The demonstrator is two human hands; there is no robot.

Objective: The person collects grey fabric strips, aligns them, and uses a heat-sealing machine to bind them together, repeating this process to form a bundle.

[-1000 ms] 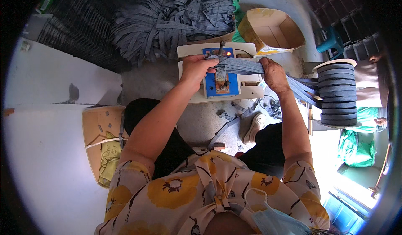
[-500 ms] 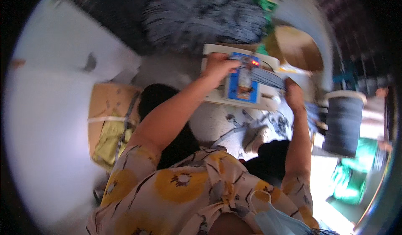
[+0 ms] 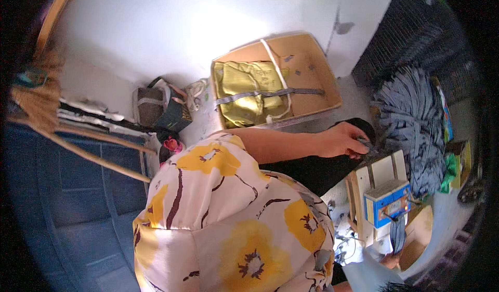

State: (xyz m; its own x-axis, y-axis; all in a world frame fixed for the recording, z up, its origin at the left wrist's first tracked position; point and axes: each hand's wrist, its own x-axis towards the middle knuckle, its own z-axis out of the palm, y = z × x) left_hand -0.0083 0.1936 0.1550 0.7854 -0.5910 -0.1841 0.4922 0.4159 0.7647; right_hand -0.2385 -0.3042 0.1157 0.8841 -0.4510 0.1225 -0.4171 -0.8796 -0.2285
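My left hand (image 3: 343, 140) is closed in a pinch on a small dark grey fabric piece (image 3: 367, 145), held out over my dark trouser leg. Just beyond it stands a small blue machine (image 3: 387, 203) with a red-orange light, mounted on a cream wooden stand (image 3: 364, 185). Grey straps (image 3: 397, 234) run from the machine down to my right hand (image 3: 390, 261), at the lower right. That hand is closed at the straps' end, its fingers partly hidden.
A cardboard box (image 3: 306, 105) with a folded yellow-green sack (image 3: 249, 92) lies against the white wall. A large heap of grey strips (image 3: 413, 120) is beyond the machine. Beside it stands an open carton (image 3: 418, 235). A dark bag (image 3: 161, 105) and a broom (image 3: 39, 97) are at left.
My view has swung left, bringing the box, bag and broom into sight. My left hand has moved from the machine back toward the box, with a small grey fabric piece in it.
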